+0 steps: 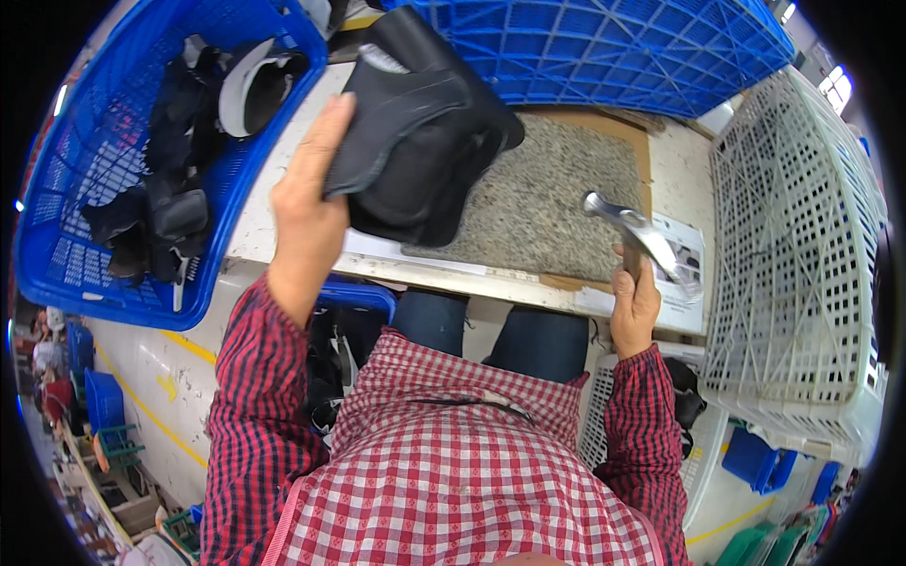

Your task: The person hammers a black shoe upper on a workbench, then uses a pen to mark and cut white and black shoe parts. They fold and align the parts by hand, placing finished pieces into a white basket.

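Note:
My left hand (314, 193) grips the edge of a black leather shoe upper (415, 141), a flat, stitched piece with a small white patch near its top. It is raised over the left part of a grey speckled stone slab (557, 198), hiding that side of it. My right hand (634, 300) is closed round the handle of a hammer (634, 226). The hammer's shiny metal head is above the slab's right edge, apart from the shoe upper.
A blue plastic basket (222, 274) on the left holds several black pieces, one with a white lining. Another blue crate (604, 47) stands behind the slab. A tall white basket (802, 255) borders the table (453, 274) on the right, beside a printed sheet (684, 316).

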Available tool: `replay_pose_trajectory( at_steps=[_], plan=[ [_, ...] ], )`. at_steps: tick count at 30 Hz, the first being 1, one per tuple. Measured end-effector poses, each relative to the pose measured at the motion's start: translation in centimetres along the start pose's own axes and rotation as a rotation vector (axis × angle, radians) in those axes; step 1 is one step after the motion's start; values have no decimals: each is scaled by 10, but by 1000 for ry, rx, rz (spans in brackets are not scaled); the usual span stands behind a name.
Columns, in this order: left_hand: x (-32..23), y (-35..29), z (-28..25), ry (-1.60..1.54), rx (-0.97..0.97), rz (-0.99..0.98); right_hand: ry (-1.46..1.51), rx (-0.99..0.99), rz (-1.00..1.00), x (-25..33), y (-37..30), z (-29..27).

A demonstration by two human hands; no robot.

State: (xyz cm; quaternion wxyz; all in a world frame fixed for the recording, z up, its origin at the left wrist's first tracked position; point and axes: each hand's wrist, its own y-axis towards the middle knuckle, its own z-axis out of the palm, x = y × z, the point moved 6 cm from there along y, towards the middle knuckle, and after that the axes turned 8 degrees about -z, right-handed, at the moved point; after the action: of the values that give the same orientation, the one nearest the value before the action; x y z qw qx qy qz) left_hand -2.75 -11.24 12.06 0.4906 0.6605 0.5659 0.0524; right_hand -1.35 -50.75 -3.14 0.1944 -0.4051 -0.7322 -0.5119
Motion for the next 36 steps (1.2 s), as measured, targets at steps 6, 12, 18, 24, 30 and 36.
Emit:
replay_pose_trajectory(
  at_steps=[6,12,18,24,30,36],
  plan=[
    [-33,-50,137,131,642,215,-399,188,190,22,-22,-9],
    [-45,-52,161,-3,648,396,-639,424,155,15,-26,10],
    [-50,-17,203,-345,1057,139,-678,510,164,1,-25,10],
    [-51,-5,223,-299,623,288,-619,381,167,23,14,-12],
    [-34,13,252,-200,912,114,-752,534,167,12,47,6],
    [-34,30,264,36,1065,37,-742,403,169,-1,55,-12]
  ],
)
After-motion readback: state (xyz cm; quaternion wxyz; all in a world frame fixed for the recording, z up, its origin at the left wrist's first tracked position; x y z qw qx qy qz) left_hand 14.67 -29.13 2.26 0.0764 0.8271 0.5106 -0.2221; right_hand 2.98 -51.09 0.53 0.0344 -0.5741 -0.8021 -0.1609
